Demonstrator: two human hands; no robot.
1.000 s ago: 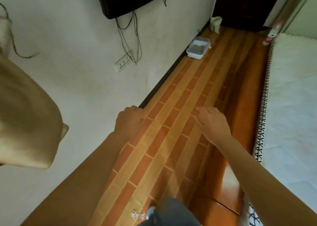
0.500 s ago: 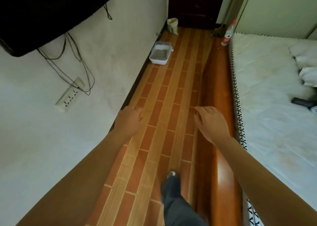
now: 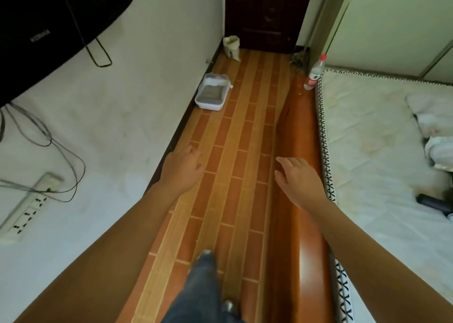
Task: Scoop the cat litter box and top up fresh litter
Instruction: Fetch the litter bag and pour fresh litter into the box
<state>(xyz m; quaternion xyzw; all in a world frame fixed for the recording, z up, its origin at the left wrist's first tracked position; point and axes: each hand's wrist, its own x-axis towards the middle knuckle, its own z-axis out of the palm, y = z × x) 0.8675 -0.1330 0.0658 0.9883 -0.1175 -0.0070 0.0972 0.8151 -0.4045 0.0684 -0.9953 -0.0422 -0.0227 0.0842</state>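
A white litter box (image 3: 212, 92) with grey litter inside sits on the tiled floor against the left wall, well ahead of me. Further back, by the dark door, stands an open pale litter bag (image 3: 232, 47). My left hand (image 3: 182, 167) hangs out in front with fingers loosely curled and holds nothing. My right hand (image 3: 297, 179) is stretched forward with relaxed fingers, also empty. Both hands are far short of the box. No scoop is clearly visible.
The narrow tiled floor (image 3: 235, 151) runs between the white wall and a wooden bed frame (image 3: 297, 131) with a mattress (image 3: 375, 151). A plastic bottle (image 3: 314, 72) stands at the bed's far corner. A television (image 3: 49, 26), cables and a power strip (image 3: 29, 207) are on the wall.
The view has swung right and moved forward along the floor; the litter box and bag look nearer and more central. Both hands stay empty and outstretched.
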